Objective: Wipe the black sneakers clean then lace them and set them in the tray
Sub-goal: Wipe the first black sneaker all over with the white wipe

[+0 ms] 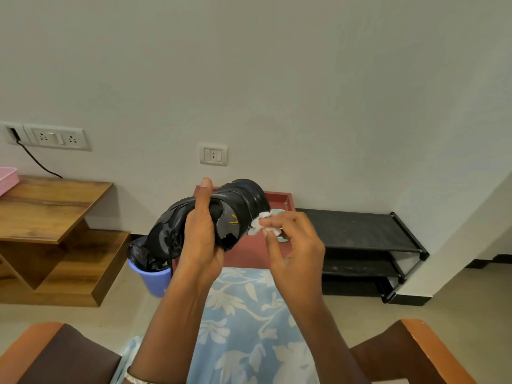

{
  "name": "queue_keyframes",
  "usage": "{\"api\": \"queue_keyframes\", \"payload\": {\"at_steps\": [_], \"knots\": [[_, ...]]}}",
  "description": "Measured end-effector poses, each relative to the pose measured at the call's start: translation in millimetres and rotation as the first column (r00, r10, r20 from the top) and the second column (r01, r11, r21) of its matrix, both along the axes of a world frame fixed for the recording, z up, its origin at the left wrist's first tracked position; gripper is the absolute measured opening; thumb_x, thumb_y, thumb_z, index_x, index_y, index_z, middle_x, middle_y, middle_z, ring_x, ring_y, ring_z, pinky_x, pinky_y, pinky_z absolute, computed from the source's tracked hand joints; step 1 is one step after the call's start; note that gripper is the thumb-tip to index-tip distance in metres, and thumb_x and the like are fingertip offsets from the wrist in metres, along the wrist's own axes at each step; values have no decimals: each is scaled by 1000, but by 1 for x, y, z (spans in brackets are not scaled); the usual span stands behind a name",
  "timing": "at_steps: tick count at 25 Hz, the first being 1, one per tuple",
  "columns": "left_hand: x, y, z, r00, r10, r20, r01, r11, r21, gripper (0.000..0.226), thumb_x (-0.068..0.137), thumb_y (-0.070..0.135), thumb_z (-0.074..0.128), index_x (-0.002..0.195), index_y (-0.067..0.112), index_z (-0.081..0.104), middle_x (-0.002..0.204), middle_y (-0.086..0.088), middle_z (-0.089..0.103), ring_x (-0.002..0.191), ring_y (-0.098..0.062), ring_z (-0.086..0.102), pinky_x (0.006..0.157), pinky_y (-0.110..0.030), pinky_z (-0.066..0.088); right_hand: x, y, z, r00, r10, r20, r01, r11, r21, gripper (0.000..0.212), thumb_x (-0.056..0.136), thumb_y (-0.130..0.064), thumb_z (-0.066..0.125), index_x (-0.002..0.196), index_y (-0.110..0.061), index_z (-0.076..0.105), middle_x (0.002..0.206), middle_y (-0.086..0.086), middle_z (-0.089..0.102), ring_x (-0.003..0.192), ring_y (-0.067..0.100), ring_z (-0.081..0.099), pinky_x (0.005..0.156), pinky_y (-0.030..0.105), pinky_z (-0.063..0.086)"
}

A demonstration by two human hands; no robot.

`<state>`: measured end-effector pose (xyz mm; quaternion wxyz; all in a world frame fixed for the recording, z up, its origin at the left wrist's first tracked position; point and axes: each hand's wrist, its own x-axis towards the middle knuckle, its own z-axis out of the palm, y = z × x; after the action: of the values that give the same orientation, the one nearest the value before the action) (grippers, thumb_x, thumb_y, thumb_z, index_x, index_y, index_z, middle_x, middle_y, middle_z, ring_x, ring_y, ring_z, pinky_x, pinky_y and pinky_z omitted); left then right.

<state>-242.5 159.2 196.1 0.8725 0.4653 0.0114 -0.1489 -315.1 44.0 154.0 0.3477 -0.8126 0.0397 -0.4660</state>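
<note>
Gripping the sneaker [166, 234], left hand [201, 236] covers its midsection; right hand's [293, 245] fingers [278, 221] pinch tissue [259, 224].

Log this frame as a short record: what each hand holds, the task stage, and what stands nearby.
left hand: grips the black sneaker around its middle, held up above the lap
right hand: pinches a white wipe against one end of the sneaker
stage: wiping; the sneaker is not yet in the tray
red tray: on the floor by the wall, behind the sneaker
nearby: blue bin with a black liner to the left, black shoe rack to the right
</note>
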Motion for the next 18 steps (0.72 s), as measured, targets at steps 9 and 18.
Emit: {"api": "queue_keyframes", "payload": {"at_steps": [9, 18], "knots": [[-2, -4, 3, 999, -35, 8, 36, 999, -38, 59, 91, 59, 56, 119, 9, 68, 112, -13, 74, 109, -28, 70, 100, -44, 51, 15, -7, 28, 997, -16, 79, 17, 1000, -12, 16, 90, -4, 69, 100, -13, 75, 99, -3, 67, 94, 13, 65, 78, 29, 56], [6, 6, -3, 1000, -9, -9, 9, 997, -73, 71, 87, 71, 47, 117, 11, 68, 113, -13, 74, 107, -25, 70, 98, -42, 52, -8, 14, 6, 994, 90, 69, -99, 984, 146, 17, 86, 1, 73, 97, -12, 73, 97, -7, 69, 96, 15, 67, 78, 25, 57]]}}
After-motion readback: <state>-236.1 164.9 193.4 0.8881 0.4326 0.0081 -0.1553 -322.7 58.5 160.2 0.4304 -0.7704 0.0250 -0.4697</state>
